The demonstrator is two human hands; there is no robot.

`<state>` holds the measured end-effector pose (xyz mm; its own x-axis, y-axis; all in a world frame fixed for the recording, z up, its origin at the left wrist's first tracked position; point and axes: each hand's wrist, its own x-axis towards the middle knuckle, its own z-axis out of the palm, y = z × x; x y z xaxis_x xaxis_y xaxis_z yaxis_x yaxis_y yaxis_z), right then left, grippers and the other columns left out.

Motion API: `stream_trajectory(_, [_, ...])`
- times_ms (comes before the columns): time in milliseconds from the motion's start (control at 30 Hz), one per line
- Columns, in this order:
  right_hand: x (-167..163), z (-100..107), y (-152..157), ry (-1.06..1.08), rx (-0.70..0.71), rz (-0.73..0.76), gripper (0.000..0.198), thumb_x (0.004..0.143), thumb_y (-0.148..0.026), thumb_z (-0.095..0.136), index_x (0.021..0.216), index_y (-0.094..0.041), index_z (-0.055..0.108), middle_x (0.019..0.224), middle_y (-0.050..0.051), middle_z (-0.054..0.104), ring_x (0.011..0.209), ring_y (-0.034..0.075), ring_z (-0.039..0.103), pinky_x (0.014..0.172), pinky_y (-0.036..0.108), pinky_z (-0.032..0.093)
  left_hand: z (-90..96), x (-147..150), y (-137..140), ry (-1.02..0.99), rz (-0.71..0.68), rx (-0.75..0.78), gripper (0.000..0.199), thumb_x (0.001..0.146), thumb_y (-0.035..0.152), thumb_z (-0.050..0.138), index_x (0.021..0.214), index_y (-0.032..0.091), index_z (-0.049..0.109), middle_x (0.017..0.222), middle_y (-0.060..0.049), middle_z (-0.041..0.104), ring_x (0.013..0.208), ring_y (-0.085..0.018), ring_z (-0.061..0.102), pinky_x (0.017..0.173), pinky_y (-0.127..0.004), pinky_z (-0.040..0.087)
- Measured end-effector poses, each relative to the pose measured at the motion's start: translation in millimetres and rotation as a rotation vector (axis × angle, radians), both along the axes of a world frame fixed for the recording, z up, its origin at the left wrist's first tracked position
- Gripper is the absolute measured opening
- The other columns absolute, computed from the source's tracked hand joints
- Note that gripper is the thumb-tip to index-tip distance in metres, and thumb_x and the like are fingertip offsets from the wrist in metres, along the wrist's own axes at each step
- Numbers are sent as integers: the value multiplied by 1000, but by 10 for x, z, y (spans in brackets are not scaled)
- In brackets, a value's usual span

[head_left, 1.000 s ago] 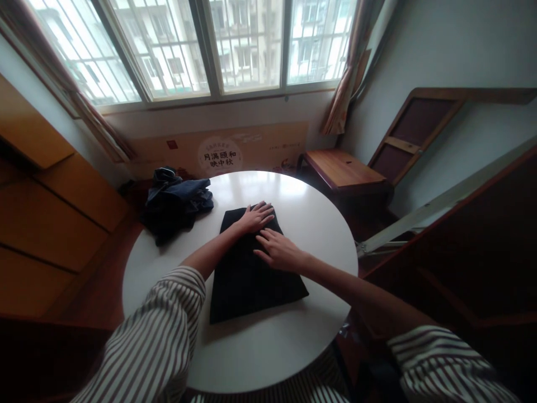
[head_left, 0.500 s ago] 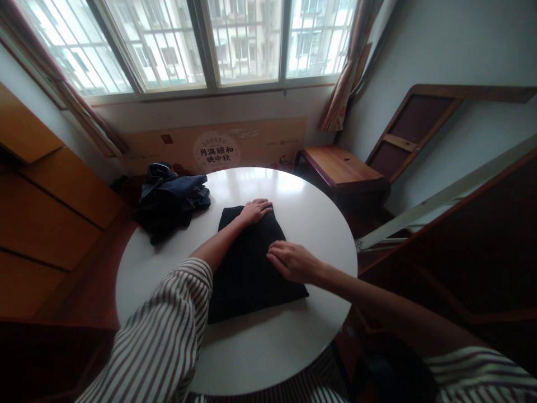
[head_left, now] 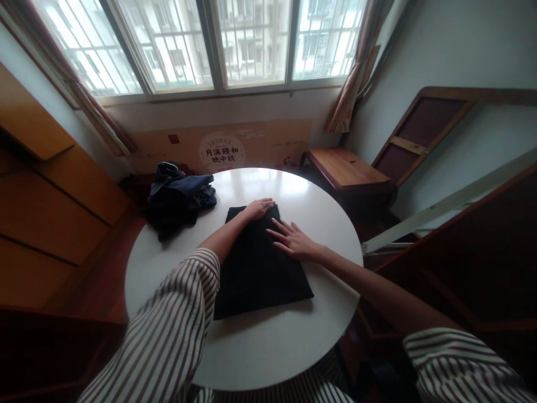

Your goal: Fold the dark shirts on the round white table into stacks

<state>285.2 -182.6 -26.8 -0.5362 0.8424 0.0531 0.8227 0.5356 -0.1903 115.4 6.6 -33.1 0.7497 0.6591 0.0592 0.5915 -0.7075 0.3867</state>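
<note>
A black garment, folded into a flat tapering shape (head_left: 260, 274), lies on the round white table (head_left: 168, 280); its exact kind I cannot tell. My left hand (head_left: 259, 209) rests flat near its far, narrower end, fingers stretched out to the right. On the garment's right edge lies my right hand (head_left: 293, 240), palm down with the fingers spread over the cloth. Neither hand grips anything. My left forearm crosses over the garment's left side and hides part of it.
A crumpled heap of dark clothes (head_left: 180, 193) sits at the table's far left edge. Beyond the table stand a low wooden stool (head_left: 346, 167) and a printed cardboard panel (head_left: 268, 143) under the window. Orange cabinets (head_left: 54, 196) are at left.
My right hand has opened from a bent, closed shape to spread fingers and moved slightly farther up the garment's right edge. My left hand stays at the far end. The view has shifted slightly.
</note>
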Motion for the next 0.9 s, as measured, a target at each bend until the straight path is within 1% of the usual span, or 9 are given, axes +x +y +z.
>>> stream_trajectory(167, [13,47,-465,13,-48,7,72,98,-60,41,158,-27,20,165,13,6,150,38,12,115,67,10,25,7,-24,-6,47,-18,46,102,41,35,139,25,56,153,-2,44,140,-18,42,118,-30,28])
stream_trajectory(300, [41,65,-845,20,-41,-9,71,96,-61,44,157,-33,22,165,11,7,150,40,6,113,71,7,100,57,-91,-12,95,-13,42,100,41,42,135,26,60,150,-4,49,136,-22,47,117,-38,30])
stream_trajectory(400, [69,58,-1038,19,-76,-43,69,94,-62,46,155,-37,26,166,9,7,150,41,4,112,72,9,251,34,-235,-55,176,46,41,99,40,48,134,23,60,150,-8,47,140,-28,40,118,-50,25])
stream_trajectory(500, [113,41,-1103,86,-97,-71,63,95,-58,48,153,-36,34,165,7,15,150,37,6,115,66,14,464,-237,-449,-191,279,164,38,100,31,43,129,18,63,141,-11,56,132,-26,48,114,-43,33])
stream_trajectory(567, [149,46,-1065,217,-85,-109,62,96,-53,48,152,-32,36,162,9,25,150,33,15,118,59,22,587,-580,-619,-245,388,215,35,99,26,43,120,16,68,124,-12,67,116,-24,60,103,-34,43])
stream_trajectory(633, [181,82,-956,385,-44,-170,61,96,-50,48,151,-26,38,156,11,37,146,30,29,117,52,31,659,-975,-802,-187,540,195,29,96,26,48,104,15,73,104,-14,73,101,-25,66,92,-33,47])
stream_trajectory(733, [176,190,-658,555,37,-247,57,95,-47,48,145,-20,46,145,14,52,136,29,47,114,48,38,646,-1430,-1076,-76,669,119,32,92,33,56,71,16,73,73,-12,71,80,-26,68,75,-31,47])
stream_trajectory(800, [113,269,-388,572,66,-249,56,95,-47,48,143,-17,49,142,15,54,133,29,49,114,48,38,575,-1551,-1221,-77,645,59,41,89,40,59,56,17,68,57,-8,64,67,-22,65,64,-27,44])
stream_trajectory(900, [-69,332,56,505,66,-229,58,96,-46,45,145,-15,46,149,15,47,139,30,42,117,49,33,443,-1514,-1334,-213,633,-125,41,83,49,64,55,19,67,50,-3,60,60,-18,61,55,-23,39])
